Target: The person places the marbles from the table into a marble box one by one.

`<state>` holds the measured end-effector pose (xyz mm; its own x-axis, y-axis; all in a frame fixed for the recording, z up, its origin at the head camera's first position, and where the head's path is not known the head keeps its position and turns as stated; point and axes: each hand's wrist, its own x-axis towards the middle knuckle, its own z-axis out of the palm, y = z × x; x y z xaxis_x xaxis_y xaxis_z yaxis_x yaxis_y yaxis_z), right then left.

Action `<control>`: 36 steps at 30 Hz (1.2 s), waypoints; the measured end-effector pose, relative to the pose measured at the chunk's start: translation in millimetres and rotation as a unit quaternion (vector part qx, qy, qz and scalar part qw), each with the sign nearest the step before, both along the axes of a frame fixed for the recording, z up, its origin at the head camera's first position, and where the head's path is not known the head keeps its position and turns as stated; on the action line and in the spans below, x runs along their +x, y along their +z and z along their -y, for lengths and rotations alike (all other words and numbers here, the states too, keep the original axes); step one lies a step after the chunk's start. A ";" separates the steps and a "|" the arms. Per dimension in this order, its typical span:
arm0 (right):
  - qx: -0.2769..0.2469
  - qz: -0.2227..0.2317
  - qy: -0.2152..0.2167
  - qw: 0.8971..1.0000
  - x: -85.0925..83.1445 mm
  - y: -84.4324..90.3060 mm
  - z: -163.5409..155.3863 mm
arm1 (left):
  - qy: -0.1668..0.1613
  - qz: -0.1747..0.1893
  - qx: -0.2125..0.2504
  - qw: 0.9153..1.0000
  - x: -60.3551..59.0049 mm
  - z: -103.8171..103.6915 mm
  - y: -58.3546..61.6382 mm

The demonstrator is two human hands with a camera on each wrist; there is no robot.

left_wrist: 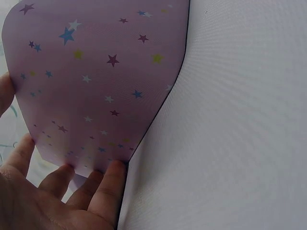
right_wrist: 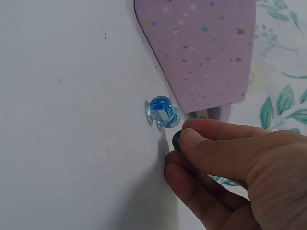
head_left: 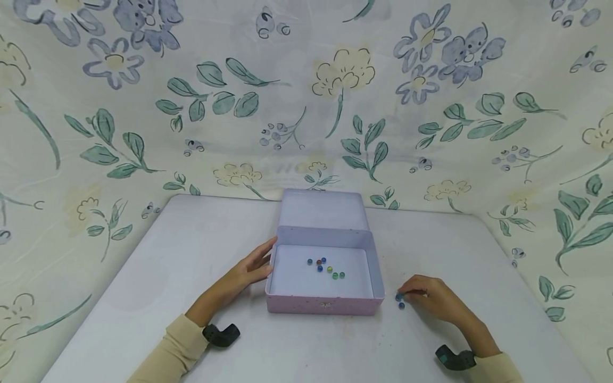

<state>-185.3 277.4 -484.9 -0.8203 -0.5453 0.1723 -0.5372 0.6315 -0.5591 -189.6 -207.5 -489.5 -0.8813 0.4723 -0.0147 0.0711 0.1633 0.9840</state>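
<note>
An open pink-lilac box [head_left: 316,305] with a star print stands on the table, its lid tipped back. Several small glass marbles [head_left: 320,268], in blue, green, yellow and brown, lie on its pale floor. My left hand [head_left: 246,271] touches the box's left wall with its fingers extended; in the left wrist view the fingertips [left_wrist: 111,175] rest along the starry side. Right of the box, my right hand [head_left: 431,297] pinches a dark marble [right_wrist: 176,140] between thumb and forefinger. Close by its fingertips, two clear blue-swirled marbles [right_wrist: 161,109] sit on the table.
The white table [head_left: 191,234] extends around the box on both sides. Behind it hangs a floral cloth [head_left: 297,122], which also comes down at the left and right. A black wrist device [head_left: 221,335] shows at the left cuff, another [head_left: 455,358] at the right.
</note>
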 end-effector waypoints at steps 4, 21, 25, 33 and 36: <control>-0.010 -0.012 0.006 1.000 -0.1 2.4 -0.9 | -0.001 0.000 0.001 1.000 0.2 0.4 0.5; -0.027 -0.031 0.014 0.999 -7.4 30.7 1.9 | -0.001 0.004 0.004 1.000 0.8 1.4 -0.2; -0.040 -0.049 0.028 0.998 -10.7 36.6 4.7 | 0.001 0.005 0.002 1.000 0.8 0.9 -0.7; -0.048 -0.055 0.038 0.997 -19.2 50.4 14.0 | 0.008 0.010 -0.003 1.000 0.8 -0.3 -0.7; -0.042 -0.060 0.040 0.997 -22.8 57.3 19.0 | 0.007 0.008 -0.004 1.000 0.2 -0.5 -0.4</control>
